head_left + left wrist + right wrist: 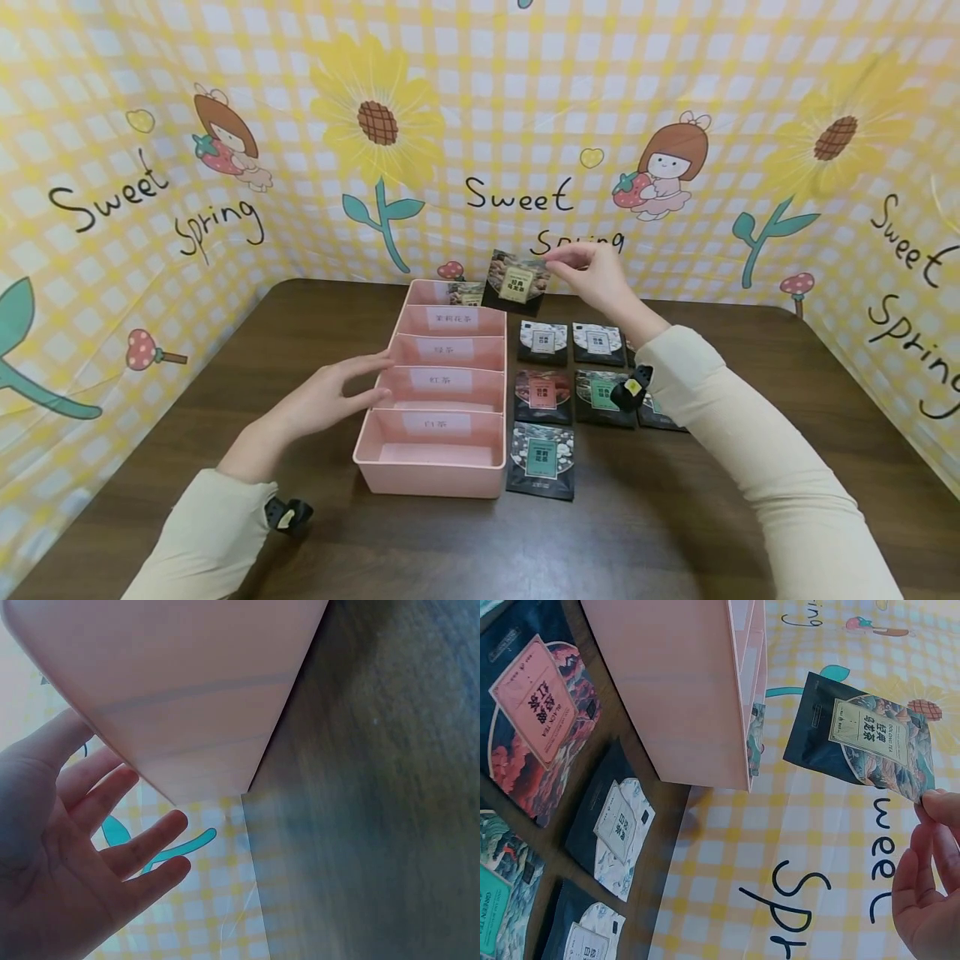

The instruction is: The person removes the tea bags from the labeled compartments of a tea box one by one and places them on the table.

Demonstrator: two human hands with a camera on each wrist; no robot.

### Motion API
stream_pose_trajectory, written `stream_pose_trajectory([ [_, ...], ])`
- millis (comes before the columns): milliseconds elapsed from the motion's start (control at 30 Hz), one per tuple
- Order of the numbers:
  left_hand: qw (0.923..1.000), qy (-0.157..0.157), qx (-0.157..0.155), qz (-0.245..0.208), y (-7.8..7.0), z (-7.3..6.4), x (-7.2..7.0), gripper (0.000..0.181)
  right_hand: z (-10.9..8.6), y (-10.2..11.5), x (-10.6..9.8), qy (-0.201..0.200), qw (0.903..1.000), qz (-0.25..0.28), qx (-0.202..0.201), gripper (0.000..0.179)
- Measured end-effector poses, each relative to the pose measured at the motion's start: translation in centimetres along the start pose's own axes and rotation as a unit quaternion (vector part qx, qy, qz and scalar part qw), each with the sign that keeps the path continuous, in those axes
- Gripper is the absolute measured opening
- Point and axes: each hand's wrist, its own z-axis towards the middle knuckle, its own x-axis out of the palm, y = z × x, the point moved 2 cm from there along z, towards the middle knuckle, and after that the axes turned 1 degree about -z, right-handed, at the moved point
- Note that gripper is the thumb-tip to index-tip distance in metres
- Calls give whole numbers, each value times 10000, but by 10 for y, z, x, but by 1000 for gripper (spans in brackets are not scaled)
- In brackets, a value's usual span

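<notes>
In the head view my right hand [596,275] pinches an oolong tea bag [516,285] by its upper right corner, raised beside the far end of the pink divided box [431,479]. The right wrist view shows the same oolong tea bag [862,735] between thumb and fingers, clear of the box. Another tea bag [467,293] with a similar pattern stands in the farthest compartment; the nearer compartments hold paper labels. My left hand [330,396] has its fingers spread at the box's left rim, and in the left wrist view the thumb side meets the rim.
Right of the box lie several tea bags on the brown table: two white tea bags [543,340], a black tea bag [543,395], green tea bags [602,392] and a jasmine tea bag [542,460]. My right forearm partly covers some. A yellow checked cloth [480,108] hangs behind.
</notes>
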Motion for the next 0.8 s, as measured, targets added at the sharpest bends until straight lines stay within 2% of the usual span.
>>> stream_pose_trajectory([
  [267,10000,-1,25,-8,0,0,0,50,-13,3,-6,354,9992,-53,-175,22],
  [633,10000,-16,8,-8,2,1,2,50,-35,0,-16,612,9979,87,183,25],
  [800,10000,12,24,-77,3,1,2,51,-47,-1,-22,730,9970,127,211,27],
])
